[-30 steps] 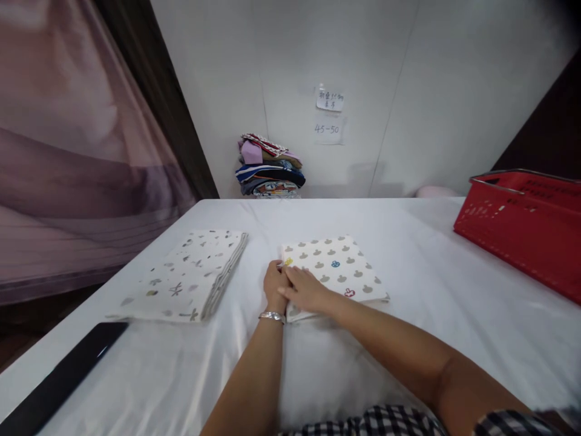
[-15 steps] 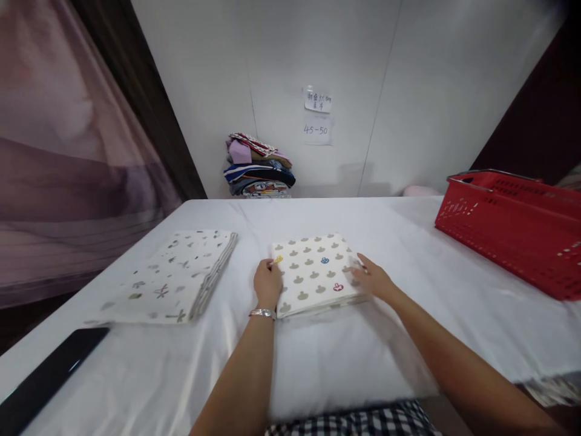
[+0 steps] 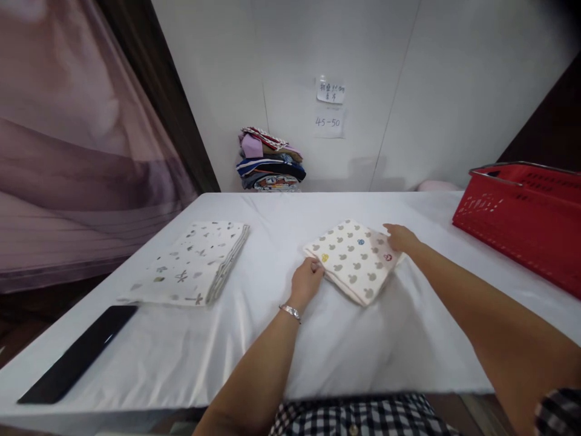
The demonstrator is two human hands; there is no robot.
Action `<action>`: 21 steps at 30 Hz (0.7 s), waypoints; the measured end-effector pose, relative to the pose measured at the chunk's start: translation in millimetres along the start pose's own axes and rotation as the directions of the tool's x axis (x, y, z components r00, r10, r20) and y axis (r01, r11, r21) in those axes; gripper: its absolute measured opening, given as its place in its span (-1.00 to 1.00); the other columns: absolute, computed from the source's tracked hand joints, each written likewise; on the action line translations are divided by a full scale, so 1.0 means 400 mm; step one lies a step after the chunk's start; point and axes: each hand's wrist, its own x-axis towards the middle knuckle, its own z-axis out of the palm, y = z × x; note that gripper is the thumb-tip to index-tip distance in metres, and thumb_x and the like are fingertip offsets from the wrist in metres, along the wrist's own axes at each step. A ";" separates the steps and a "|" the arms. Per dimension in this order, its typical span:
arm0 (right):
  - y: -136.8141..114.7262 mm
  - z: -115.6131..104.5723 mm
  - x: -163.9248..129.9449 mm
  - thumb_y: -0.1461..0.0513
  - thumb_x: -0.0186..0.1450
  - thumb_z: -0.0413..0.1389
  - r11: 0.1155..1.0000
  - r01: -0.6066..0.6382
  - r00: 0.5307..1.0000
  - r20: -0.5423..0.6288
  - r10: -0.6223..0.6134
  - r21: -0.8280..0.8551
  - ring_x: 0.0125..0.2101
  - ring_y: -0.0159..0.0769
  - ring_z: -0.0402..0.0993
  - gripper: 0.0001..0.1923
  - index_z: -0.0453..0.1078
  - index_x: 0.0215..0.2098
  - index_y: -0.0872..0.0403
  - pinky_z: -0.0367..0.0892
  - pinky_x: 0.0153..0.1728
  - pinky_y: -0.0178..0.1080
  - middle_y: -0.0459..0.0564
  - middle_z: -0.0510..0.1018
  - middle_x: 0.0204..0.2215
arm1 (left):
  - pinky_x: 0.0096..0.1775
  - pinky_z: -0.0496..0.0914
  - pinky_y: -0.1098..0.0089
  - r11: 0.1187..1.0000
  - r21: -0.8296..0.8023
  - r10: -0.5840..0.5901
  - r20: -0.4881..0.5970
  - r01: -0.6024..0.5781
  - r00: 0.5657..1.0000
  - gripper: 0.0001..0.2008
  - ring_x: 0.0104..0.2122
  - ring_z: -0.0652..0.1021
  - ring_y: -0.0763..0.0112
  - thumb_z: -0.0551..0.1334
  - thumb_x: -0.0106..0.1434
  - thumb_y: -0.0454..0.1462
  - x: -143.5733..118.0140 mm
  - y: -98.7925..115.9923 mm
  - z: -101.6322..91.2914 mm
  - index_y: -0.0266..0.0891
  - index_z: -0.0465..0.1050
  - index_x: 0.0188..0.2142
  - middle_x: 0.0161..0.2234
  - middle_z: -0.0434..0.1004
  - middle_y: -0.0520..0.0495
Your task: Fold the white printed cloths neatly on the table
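Note:
A folded cream cloth (image 3: 351, 260) with grey mushroom-like prints, plus yellow, blue and red ones, lies turned cornerwise on the white-covered table. My left hand (image 3: 308, 280), a silver bracelet at its wrist, is closed with thumb and fingers pinching the cloth's left corner. At the opposite corner my right hand (image 3: 402, 238) grips the edge, its index finger pointing along the back side; part of its grip is hidden. To the left lies another folded cloth (image 3: 190, 260), white with grey and brown plant-like prints, untouched by either hand.
A black flat object (image 3: 77, 357) lies at the table's front left. A red plastic basket (image 3: 521, 224) with a metal handle stands at the right. Against the wall is a stack of folded fabrics (image 3: 271, 163), beside paper notes (image 3: 330, 123). A pinkish curtain (image 3: 91, 151) hangs on the left.
The mushroom-print cloth has turned from nearly square-on to cornerwise and shifted right, with both hands moving along at its sides. The camera view has shifted slightly.

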 end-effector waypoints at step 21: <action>-0.226 0.084 -0.440 0.28 0.30 -0.03 0.913 0.407 0.913 0.004 -0.407 0.016 -0.17 -0.16 0.30 -0.75 0.36 -0.09 0.08 0.24 -0.15 -0.13 0.09 0.42 -0.16 | 0.06 0.28 0.31 0.987 0.066 0.150 -0.102 -0.144 0.983 -0.59 0.04 0.38 0.31 0.12 0.15 -0.39 0.131 -0.021 -0.011 -0.17 0.39 0.01 0.04 0.38 -0.08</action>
